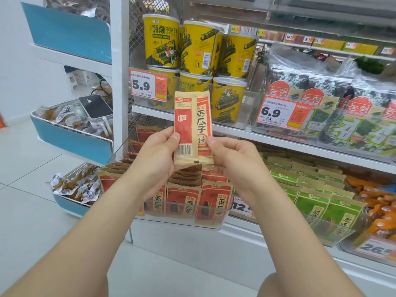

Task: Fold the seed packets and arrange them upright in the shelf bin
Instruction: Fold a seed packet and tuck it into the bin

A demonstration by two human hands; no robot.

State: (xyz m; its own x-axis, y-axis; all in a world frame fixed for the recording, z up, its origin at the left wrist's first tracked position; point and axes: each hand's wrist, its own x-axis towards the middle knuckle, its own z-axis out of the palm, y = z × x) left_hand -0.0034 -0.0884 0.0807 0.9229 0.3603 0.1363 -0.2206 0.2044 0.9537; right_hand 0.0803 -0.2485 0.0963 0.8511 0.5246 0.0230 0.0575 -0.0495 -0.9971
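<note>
Pinching a seed packet (192, 127) by its lower half, we hold it upright in front of the shelves. Our left hand (154, 153) grips the left edge, with the thumb pressed on the red panel above the barcode. Our right hand (233, 159) grips the right edge, its thumb on the printed strip and its fingers curled behind. The packet looks folded lengthwise into a narrow strip, and it stands clear of everything below it. Directly under our hands sits the clear shelf bin (171, 224), where red packets (184, 200) of the same kind stand upright in rows facing us. Just to the right, green packets (317, 202) fill a neighbouring bin. On the shelf above, behind the held packet, yellow tubs (162, 43) are stacked beside a price tag (147, 86) reading 5.9, with seaweed packs (321, 97) further right. Off to the left stands a blue-fronted rack (70, 33) holding small wrapped snacks.
</note>
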